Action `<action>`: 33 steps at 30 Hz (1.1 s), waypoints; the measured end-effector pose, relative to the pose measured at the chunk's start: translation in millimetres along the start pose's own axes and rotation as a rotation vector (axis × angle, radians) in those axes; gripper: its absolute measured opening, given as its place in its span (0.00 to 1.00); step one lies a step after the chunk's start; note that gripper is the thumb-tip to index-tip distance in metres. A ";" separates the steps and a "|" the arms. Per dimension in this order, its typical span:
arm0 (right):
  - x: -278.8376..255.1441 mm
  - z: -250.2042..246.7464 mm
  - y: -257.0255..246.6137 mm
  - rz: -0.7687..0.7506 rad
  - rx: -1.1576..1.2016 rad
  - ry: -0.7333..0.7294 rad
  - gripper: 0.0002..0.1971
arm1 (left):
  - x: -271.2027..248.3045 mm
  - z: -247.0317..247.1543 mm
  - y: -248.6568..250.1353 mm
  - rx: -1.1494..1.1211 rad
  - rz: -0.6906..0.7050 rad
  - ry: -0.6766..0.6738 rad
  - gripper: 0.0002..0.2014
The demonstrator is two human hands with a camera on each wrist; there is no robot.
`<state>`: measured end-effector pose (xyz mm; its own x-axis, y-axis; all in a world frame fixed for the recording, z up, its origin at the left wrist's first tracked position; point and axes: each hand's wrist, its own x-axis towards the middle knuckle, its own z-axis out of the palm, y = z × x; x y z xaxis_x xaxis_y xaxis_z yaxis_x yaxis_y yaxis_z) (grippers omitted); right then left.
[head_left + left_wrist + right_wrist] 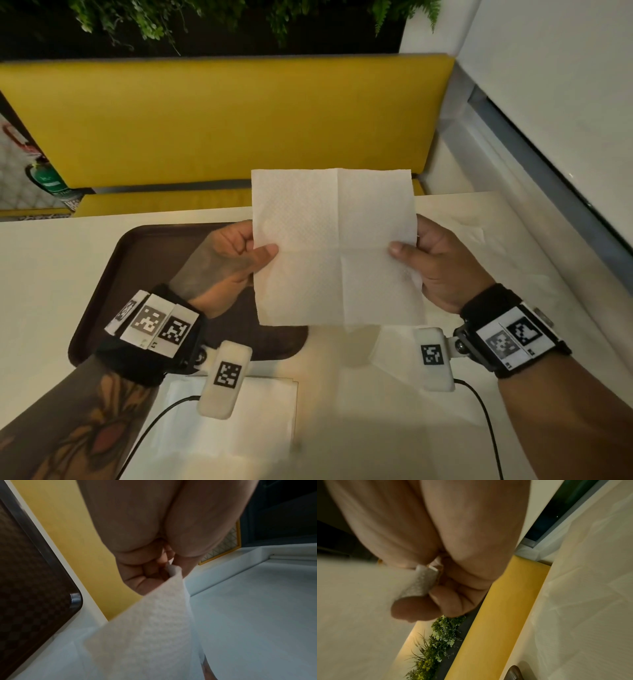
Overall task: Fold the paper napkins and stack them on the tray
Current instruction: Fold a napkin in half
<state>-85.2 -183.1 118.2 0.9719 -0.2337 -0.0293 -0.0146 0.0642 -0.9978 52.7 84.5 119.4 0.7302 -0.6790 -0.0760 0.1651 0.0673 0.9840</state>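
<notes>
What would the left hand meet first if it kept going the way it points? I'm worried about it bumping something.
The left hand already pinches the napkin. Beyond it, probably the right hand, though depth is unclear.

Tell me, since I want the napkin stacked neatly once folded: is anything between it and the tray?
Nothing visible. The napkin is held unfolded in the air, pinched by the left hand and the right hand, over the tray's right part. The tray shows bare where visible; hands and napkin hide the rest.
</notes>
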 end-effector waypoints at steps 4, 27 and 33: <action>-1.0 1.2 4.9 -0.052 0.035 0.054 0.18 | -1.0 4.5 0.3 -0.023 0.089 0.031 0.11; -0.6 6.3 -5.5 0.071 -0.166 0.062 0.05 | -11.5 -3.8 11.3 0.407 0.188 0.196 0.12; -2.9 16.3 -2.8 0.099 -0.189 0.061 0.04 | -18.1 -11.5 2.7 0.372 0.045 0.267 0.22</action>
<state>-84.2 -166.7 122.0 0.9476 -0.2937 -0.1258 -0.1591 -0.0923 -0.9829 47.6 105.4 121.5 0.8845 -0.4659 -0.0229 -0.0843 -0.2080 0.9745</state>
